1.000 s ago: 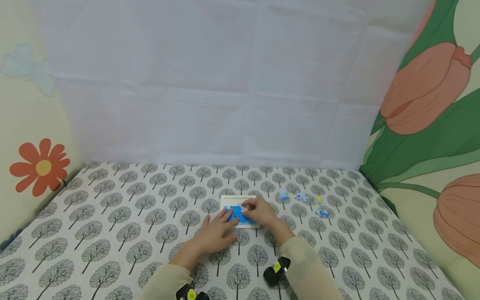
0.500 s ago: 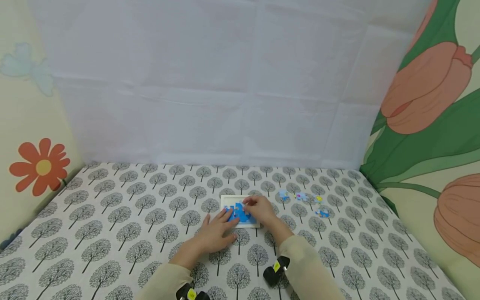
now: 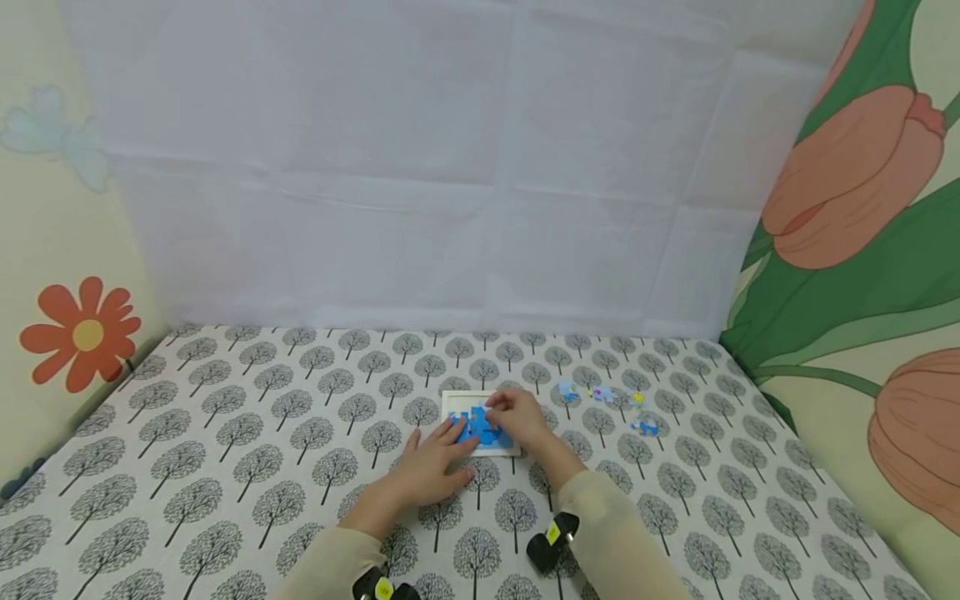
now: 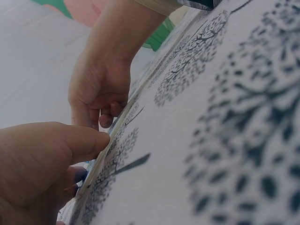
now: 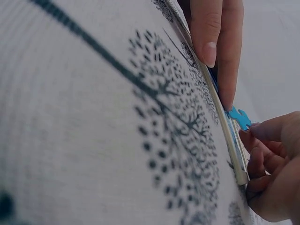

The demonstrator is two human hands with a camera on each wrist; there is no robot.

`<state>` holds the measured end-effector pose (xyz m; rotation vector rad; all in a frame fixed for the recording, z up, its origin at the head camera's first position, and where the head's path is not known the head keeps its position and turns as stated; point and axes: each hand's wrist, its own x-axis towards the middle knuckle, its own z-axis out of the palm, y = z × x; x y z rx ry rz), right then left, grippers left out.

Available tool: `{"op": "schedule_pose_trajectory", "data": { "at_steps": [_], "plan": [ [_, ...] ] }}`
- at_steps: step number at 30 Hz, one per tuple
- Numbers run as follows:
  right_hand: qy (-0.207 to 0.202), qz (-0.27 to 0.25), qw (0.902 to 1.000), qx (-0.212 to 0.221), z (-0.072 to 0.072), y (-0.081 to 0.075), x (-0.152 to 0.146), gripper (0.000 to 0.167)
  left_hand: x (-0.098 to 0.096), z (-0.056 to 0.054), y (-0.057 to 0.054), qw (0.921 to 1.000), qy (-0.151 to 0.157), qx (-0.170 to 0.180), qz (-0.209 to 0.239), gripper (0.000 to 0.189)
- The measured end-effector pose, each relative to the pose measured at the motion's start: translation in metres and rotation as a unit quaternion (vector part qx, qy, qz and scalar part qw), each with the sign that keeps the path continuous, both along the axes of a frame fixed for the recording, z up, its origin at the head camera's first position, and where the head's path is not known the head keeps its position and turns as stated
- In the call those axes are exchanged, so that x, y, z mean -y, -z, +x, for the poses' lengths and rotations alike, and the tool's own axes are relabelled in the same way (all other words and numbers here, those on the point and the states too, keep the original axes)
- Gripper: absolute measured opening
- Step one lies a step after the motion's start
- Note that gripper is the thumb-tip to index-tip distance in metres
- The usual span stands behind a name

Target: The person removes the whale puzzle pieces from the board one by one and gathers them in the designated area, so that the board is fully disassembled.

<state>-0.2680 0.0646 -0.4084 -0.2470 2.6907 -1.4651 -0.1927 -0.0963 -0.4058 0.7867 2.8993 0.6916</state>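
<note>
A white-rimmed puzzle frame point(image 3: 468, 394) lies on the table, with blue jigsaw pieces point(image 3: 464, 428) in its lower part. My left hand point(image 3: 429, 472) comes in from the near left, its straight fingers resting on the frame and the blue pieces. Over the frame's right side, my right hand point(image 3: 522, 423) pinches a bright blue jigsaw piece point(image 5: 240, 118) between thumb and fingertips. In the right wrist view this piece is tilted above the frame's edge, close to a left fingertip. My fingers cover parts of the frame.
Several loose jigsaw pieces lie right of the frame: a light blue one point(image 3: 567, 390), a pale multicoloured one point(image 3: 603, 393), a yellow one point(image 3: 637, 397) and a blue-and-white one point(image 3: 645, 427). A tree-print cloth point(image 3: 262, 500) covers the table. A white sheet point(image 3: 450, 208) hangs behind.
My right fingers have shifted slightly to the right, and the outlines of the blue pieces beneath show more clearly. My left hand stays in place.
</note>
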Motion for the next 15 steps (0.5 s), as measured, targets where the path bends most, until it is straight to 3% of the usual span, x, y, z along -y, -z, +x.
{"op": "schedule_pose_trajectory", "data": {
  "at_steps": [15],
  "plan": [
    [0.037,-0.047,0.9973,0.041,-0.005,-0.01,-0.017,0.011,0.0,0.0,0.0,1.0,-0.003,0.001,-0.004,0.047]
  ]
}}
